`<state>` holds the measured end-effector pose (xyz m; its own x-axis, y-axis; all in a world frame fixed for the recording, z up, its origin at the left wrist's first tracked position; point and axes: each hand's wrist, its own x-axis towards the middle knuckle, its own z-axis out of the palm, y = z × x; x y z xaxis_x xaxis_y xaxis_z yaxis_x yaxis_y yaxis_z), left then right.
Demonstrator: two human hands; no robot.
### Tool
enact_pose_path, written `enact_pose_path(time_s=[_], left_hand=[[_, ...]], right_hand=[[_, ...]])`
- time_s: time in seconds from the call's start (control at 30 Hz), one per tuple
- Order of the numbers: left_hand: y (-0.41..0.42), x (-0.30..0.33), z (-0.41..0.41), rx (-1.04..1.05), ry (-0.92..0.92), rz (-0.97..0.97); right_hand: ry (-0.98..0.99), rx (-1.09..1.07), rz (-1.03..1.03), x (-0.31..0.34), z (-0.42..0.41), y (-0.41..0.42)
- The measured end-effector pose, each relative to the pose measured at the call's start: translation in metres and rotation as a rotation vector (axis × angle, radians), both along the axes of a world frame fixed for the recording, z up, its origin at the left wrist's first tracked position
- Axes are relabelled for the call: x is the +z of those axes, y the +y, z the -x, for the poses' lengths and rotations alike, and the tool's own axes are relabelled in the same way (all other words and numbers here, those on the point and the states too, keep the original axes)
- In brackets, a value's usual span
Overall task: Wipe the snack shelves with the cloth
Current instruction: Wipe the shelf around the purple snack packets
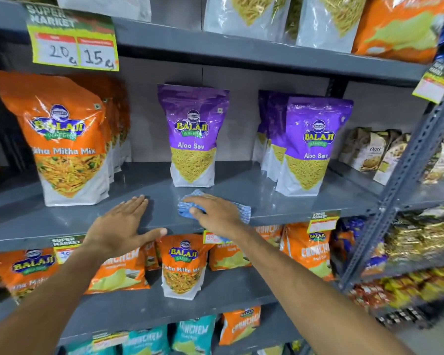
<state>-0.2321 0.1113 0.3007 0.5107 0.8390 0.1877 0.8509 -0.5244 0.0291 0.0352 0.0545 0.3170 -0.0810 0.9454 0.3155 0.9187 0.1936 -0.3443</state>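
Observation:
A blue patterned cloth [242, 210] lies on the grey middle shelf [292, 203], near its front edge. My right hand [217, 213] presses flat on top of the cloth and covers most of it. Left of it, my left hand [121, 226] rests palm down on the bare shelf, fingers spread, thumb over the front lip, holding nothing. Just behind the cloth stands a purple Aloo Sev pouch [192, 135].
An orange Tikha Mitha Mix pouch [67, 139] stands at the shelf's left, more purple Aloo Sev pouches [310, 147] at the right. Price tags [73, 44] hang from the shelf above. Lower shelves hold orange and teal snack bags. A second rack's slotted upright [405, 172] rises at the right.

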Motion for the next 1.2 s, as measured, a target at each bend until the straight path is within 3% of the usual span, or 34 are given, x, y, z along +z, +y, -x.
enact_pose_path(time_s=[0.23, 0.37, 0.67, 0.93, 1.0, 1.2], left_hand=[[-0.004, -0.006, -0.002, -0.001, -0.030, -0.050], [-0.019, -0.005, -0.026, -0.125, -0.029, -0.027], [-0.040, 0.008, -0.174, -0.300, 0.018, 0.024], [-0.047, 0.009, -0.303, -0.188, -0.088, 0.116], [-0.045, 0.006, -0.323, -0.121, -0.116, 0.138], [-0.043, -0.007, -0.370, -0.041, -0.039, 0.041]], right_hand=[[-0.044, 0.148, -0.046, -0.005, 0.007, -0.025], [-0.077, 0.226, -0.017, -0.004, -0.020, -0.033], [-0.137, -0.087, 0.017, 0.001, -0.131, -0.044], [-0.156, -0.072, -0.063, 0.001, -0.234, -0.067], [-0.091, -0.045, -0.051, 0.000, -0.263, -0.071], [0.375, 0.062, -0.031, 0.016, -0.366, -0.095]])
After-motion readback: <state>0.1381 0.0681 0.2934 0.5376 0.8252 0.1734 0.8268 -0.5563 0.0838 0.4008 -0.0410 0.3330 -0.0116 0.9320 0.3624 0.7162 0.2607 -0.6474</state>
